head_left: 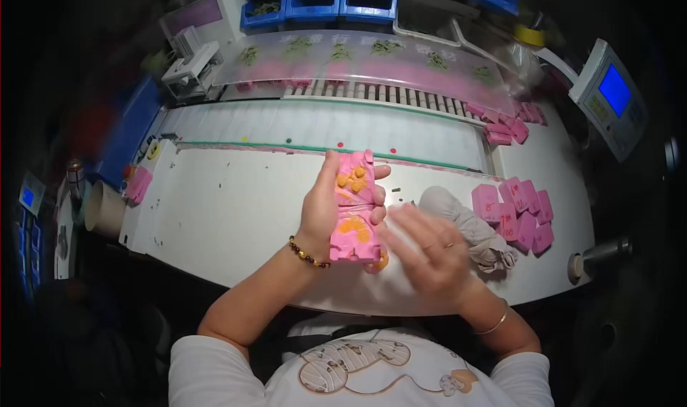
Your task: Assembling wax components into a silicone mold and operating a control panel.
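My left hand (320, 203), with a beaded bracelet at its wrist, is wrapped round a pink two-part mould (356, 208) above the white worktable. The mould lies opened lengthwise, its inner faces turned up. Orange rounded pieces (351, 181) sit in the far half, and more orange shapes (353, 228) fill hollows in the near half. A further orange-and-pink bit (377, 262) shows below the mould's near right corner; what it is stays unclear. Just right of the mould, my right hand (429, 255) is slightly blurred, fingers stretched out and nothing visible in them.
Grey-white cloth (451, 217) lies right of my right hand, beside several pink blocks (526, 217). A conveyor belt (315, 124) and rollers (372, 91) run across the back, below blue bins (313, 6). A blue-screened device (614, 96) stands right; a beige cup (106, 207) stands left.
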Action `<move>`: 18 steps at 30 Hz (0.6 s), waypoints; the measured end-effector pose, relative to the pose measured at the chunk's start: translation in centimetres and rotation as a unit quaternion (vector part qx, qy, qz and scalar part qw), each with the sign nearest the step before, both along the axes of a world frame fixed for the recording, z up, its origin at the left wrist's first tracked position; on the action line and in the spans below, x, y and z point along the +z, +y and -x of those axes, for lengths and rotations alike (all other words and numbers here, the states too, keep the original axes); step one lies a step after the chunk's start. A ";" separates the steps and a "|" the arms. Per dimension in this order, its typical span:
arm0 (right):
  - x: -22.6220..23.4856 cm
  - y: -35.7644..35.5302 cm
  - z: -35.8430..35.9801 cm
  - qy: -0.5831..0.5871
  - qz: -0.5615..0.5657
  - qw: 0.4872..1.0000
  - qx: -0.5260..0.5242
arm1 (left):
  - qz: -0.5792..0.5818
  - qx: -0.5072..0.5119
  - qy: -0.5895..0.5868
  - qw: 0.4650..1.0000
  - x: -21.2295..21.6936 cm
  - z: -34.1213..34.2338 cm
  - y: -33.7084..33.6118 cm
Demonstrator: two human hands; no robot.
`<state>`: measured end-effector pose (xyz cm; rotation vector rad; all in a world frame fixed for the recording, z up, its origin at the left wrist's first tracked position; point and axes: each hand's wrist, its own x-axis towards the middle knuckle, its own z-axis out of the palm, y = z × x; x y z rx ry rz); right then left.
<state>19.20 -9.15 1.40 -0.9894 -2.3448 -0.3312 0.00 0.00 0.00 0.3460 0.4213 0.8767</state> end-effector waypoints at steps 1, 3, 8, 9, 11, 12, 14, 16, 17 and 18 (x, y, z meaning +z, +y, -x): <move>0.2 0.1 -1.2 -0.003 0.009 0.999 -0.038 | -0.035 -0.004 0.044 0.998 0.6 0.3 -0.3; 1.9 -0.1 -3.4 0.017 0.112 0.985 -0.133 | -0.061 -0.005 0.087 0.994 0.6 0.5 -1.2; 2.4 0.1 -5.1 -0.029 0.206 0.964 -0.169 | -0.053 -0.029 0.152 0.986 0.7 0.2 -2.5; 3.0 0.4 -5.1 -0.031 0.198 0.970 -0.139 | -0.054 -0.029 0.152 0.986 0.8 -0.1 -2.7; 4.9 0.4 -4.3 0.017 0.096 0.985 -0.140 | 0.002 -0.064 0.129 0.990 0.7 -0.6 -3.3; 5.9 0.4 -3.3 0.068 -0.006 0.989 -0.135 | -0.020 -0.066 0.160 0.985 0.2 -0.5 -3.3; 7.0 0.7 -1.8 0.091 -0.086 0.984 -0.123 | -0.031 -0.057 0.154 0.986 -0.6 -0.6 -3.0; 7.0 0.2 0.2 0.015 -0.054 0.994 -0.096 | -0.109 -0.002 0.198 0.974 -0.3 -0.9 -2.8; 6.4 -0.3 1.4 -0.053 0.008 0.997 -0.063 | -0.173 0.049 0.250 0.951 0.4 -1.1 -2.5; 4.5 0.3 2.2 -0.041 -0.041 0.997 -0.058 | -0.268 0.072 0.272 0.922 1.7 -1.1 -2.2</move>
